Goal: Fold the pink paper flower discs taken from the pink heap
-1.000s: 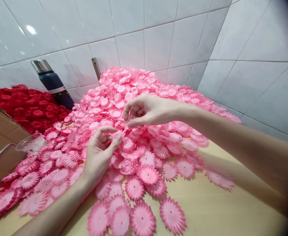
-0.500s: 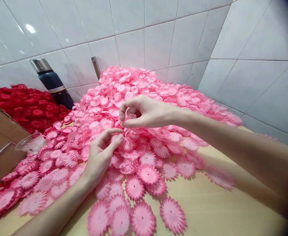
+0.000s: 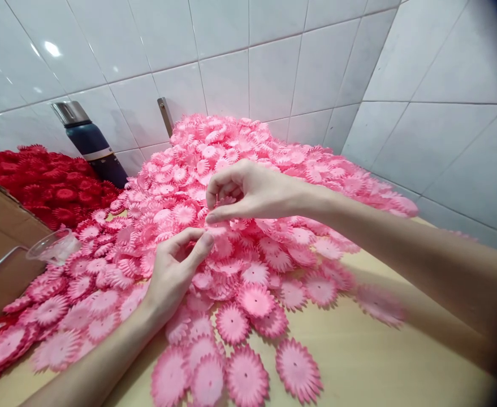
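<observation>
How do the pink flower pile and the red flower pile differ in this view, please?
The pink flower pile is much larger than the red flower pile, rising against the tiled wall and spilling over the wooden table. Both the left hand and right hand work in the pink pile; the red pile lies untouched at the far left. Both hold similar fringed petal discs.

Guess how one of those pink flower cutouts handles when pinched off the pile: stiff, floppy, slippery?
Probably thin and very light: the pink flower cutouts lie flat and overlap in a deep heap. Likely floppy yet creasable, since many petals curl upward. Neighbours may drag along; the right hand and left hand pinch them with fingertips only, at the heap's front.
</observation>
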{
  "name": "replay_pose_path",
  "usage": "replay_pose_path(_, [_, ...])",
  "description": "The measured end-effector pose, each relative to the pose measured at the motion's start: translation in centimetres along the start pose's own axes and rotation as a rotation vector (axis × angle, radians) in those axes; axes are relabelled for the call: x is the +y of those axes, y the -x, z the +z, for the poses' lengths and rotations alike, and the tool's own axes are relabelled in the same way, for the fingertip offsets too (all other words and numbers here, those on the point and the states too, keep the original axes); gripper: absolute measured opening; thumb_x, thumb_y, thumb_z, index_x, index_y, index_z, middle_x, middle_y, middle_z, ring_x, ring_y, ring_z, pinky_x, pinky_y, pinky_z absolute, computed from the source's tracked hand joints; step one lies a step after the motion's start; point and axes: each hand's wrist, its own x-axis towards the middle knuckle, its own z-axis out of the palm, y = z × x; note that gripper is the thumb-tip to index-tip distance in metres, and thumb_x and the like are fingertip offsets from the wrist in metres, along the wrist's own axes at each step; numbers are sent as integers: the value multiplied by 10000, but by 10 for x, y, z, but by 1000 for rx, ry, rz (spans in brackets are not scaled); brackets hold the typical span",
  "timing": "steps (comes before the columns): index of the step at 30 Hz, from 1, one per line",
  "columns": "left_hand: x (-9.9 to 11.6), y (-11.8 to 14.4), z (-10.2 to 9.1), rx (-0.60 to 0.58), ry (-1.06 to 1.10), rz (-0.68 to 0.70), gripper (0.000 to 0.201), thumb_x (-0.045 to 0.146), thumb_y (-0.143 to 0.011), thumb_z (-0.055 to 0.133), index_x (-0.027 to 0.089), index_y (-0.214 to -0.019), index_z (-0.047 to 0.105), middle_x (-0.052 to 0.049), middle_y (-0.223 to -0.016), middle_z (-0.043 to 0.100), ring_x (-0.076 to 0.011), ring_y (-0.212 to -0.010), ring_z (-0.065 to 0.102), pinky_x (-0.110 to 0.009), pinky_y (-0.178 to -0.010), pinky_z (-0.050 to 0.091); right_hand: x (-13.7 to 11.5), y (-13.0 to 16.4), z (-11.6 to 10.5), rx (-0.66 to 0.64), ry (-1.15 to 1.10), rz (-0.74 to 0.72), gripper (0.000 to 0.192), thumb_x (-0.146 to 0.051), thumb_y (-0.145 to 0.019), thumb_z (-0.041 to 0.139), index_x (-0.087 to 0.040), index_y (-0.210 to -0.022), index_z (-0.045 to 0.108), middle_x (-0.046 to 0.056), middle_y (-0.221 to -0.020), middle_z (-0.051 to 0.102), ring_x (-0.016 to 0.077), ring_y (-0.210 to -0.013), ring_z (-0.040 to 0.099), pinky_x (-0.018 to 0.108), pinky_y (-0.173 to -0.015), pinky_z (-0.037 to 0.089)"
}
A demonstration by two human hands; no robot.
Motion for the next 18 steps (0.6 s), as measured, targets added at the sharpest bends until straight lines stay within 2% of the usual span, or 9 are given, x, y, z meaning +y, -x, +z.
replay_pose_path(2, [1,0,1,12,-23,-6,242,384,-840,656,174,-720,657,29,-638,517,-89,-572,404,-191,-525,335,-2,0,1,-61,-7,6,96,-207,-811,687,-132,-796,629,9,-688,623,102,-596,552,231,-500,419])
replay_pose_path(4, [2,1,1,42,-33,-9,252,347,-836,666,163,-674,612,34,-621,485,-84,-559,382,-192,-517,322,-3,-2,2,-29,8,15,73,-176,-810,677,-137,-775,628,12,-679,621,108,-594,552,240,-503,421])
replay_pose_path(7, [2,2,1,74,6,2,269,326,-835,673,158,-649,576,36,-628,481,-80,-576,394,-184,-538,338,1,-3,-4,288,70,22,84,-152,-786,689,-158,-747,615,29,-704,620,125,-615,544,261,-527,425])
replay_pose_path(9, [0,3,1,98,44,7,267,322,-835,679,157,-651,579,39,-630,478,-75,-583,402,-174,-548,348,7,-2,-12,528,127,43,88,-212,-794,693,-177,-777,614,52,-763,638,149,-662,555,281,-564,436])
replay_pose_path(10, [-1,3,1,111,61,9,257,320,-835,682,159,-659,586,40,-637,484,-72,-589,412,-169,-555,357,9,-1,-17,587,167,68,103,-264,-804,686,-187,-793,618,62,-794,648,164,-685,562,292,-579,439])
replay_pose_path(14, [-4,0,2,155,102,36,99,293,-822,706,210,-859,667,24,-792,604,-84,-722,535,-166,-667,437,3,4,-32,530,417,198,265,-472,-805,645,-215,-868,655,84,-985,665,225,-842,576,316,-633,438])
replay_pose_path(15, [-4,-1,2,160,99,40,152,284,-816,713,234,-953,671,18,-844,625,-94,-769,560,-175,-702,455,-2,5,-34,488,460,201,285,-487,-800,643,-216,-890,658,83,-1016,660,230,-877,571,313,-650,436])
replay_pose_path(17, [-3,-3,2,166,92,35,325,273,-804,723,267,-1117,636,6,-914,643,-115,-837,589,-200,-742,482,-14,7,-35,293,470,174,272,-465,-810,638,-209,-901,656,70,-998,662,210,-876,571,297,-666,430])
replay_pose_path(18, [-2,-3,3,168,90,28,387,271,-799,726,272,-1170,612,-1,-938,646,-126,-864,598,-214,-754,494,-20,7,-34,116,440,165,254,-446,-815,637,-200,-876,657,57,-941,667,189,-831,575,284,-650,424])
